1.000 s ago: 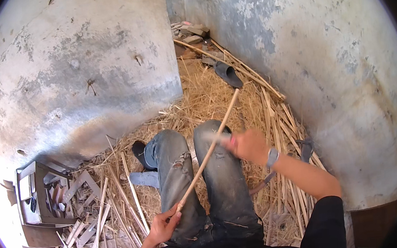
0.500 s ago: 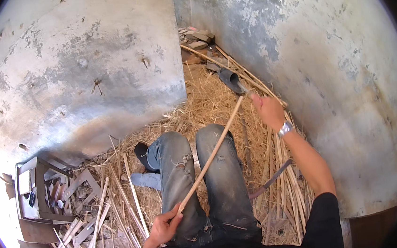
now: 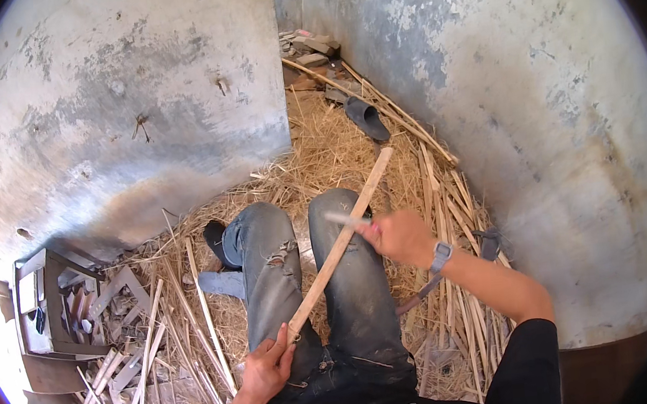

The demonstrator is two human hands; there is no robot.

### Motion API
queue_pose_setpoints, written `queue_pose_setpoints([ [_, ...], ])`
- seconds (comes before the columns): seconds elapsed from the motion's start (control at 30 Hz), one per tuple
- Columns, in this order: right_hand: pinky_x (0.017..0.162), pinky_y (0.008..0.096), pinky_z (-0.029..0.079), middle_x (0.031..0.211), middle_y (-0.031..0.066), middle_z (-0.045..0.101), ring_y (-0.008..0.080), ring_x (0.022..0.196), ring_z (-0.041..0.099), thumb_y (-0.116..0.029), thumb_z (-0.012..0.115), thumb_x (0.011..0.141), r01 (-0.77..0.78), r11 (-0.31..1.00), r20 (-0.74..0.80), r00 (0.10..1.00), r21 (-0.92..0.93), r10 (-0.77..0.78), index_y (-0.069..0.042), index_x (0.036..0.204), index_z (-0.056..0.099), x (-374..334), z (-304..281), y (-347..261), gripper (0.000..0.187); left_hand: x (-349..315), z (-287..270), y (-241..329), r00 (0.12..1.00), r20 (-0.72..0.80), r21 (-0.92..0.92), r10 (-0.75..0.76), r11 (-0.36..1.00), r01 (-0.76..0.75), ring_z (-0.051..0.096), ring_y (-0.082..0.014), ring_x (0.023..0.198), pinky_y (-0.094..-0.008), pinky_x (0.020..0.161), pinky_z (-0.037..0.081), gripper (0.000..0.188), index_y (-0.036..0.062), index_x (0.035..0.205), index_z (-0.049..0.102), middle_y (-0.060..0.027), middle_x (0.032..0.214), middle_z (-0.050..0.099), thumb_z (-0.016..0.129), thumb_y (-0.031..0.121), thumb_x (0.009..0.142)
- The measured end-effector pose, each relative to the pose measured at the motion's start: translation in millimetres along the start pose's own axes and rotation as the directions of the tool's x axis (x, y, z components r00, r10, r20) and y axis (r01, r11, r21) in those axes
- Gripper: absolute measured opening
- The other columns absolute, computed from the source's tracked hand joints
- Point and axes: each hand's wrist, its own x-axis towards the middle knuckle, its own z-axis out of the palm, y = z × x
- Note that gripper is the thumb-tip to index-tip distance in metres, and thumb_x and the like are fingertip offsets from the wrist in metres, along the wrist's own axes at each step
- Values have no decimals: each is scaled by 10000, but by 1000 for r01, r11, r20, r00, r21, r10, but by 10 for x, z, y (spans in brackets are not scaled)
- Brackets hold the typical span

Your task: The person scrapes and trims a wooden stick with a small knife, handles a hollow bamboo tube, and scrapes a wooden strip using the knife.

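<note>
My left hand (image 3: 268, 372) is closed round the near end of a long, flat bamboo strip (image 3: 317, 283). The strip slants up and to the right across my jeans-clad knees, its far end above the shavings. In my right hand (image 3: 402, 237) is a knife (image 3: 344, 218), the fist wrapped round its handle, which is mostly hidden. Its pale blade is slightly blurred and points left, crossing the strip near my right knee. A watch (image 3: 441, 255) sits on my right wrist.
Straw-like shavings (image 3: 326, 144) cover the floor. A dark slipper (image 3: 366, 118) lies ahead. Long strips (image 3: 455, 298) run along the right wall, with a curved dark tool (image 3: 420, 293) beside my right thigh. At left stand a wooden frame (image 3: 57, 302) and scrap pieces. Stained walls (image 3: 542, 144) close in on both sides.
My right hand with the knife has come back from the strip's far end toward my knees. The strip now shows its broad flat side, and my left hand keeps hold of the near end.
</note>
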Motion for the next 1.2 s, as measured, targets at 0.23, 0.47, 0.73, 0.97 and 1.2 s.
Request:
queue_pose_setpoints([
  [0.23, 477, 506, 441, 550, 206, 572, 403, 480, 579, -511, 479, 1062, -215, 977, 5, 977, -7, 215, -55, 641, 642, 253, -166, 362, 641, 8, -36, -55, 999, 13, -95, 36, 995, -35, 609, -323, 611, -426, 589, 497, 473, -45, 1379, 633, -168, 739, 608, 736, 76, 933],
  [0.47, 481, 514, 455, 596, 239, 601, 435, 513, 589, -468, 523, 1054, -161, 986, -142, 978, -39, 154, -15, 713, 674, 347, -139, 899, 587, 67, -122, -2, 999, 31, -173, 16, 985, -10, 641, -305, 644, -401, 605, 502, 457, -59, 1369, 636, -178, 766, 650, 733, 79, 944],
  [0.73, 482, 467, 449, 514, 169, 566, 364, 470, 565, -564, 455, 1066, -146, 986, -146, 980, -78, 134, -36, 669, 664, 354, -336, 134, 693, 9, -178, -89, 996, 69, -190, -64, 979, 76, 650, -273, 607, -365, 601, 508, 445, -51, 1369, 643, -194, 764, 670, 728, 78, 951],
  [0.97, 539, 522, 454, 580, 237, 582, 431, 531, 585, -524, 535, 1046, -513, 858, -340, 805, 11, 486, 0, 632, 626, 345, -494, 1649, 674, -58, -193, -145, 996, 80, -206, -34, 977, 50, 662, -250, 598, -350, 600, 510, 441, -61, 1358, 648, -208, 764, 679, 732, 79, 949],
  [1.2, 489, 448, 384, 498, 128, 472, 289, 453, 455, -629, 618, 981, -254, 957, -174, 945, 138, 276, -26, 611, 574, 436, -548, 515, 709, -107, -188, -167, 999, 46, -130, -27, 991, 33, 657, -284, 587, -382, 591, 515, 453, -29, 1363, 660, -189, 735, 655, 743, 84, 932],
])
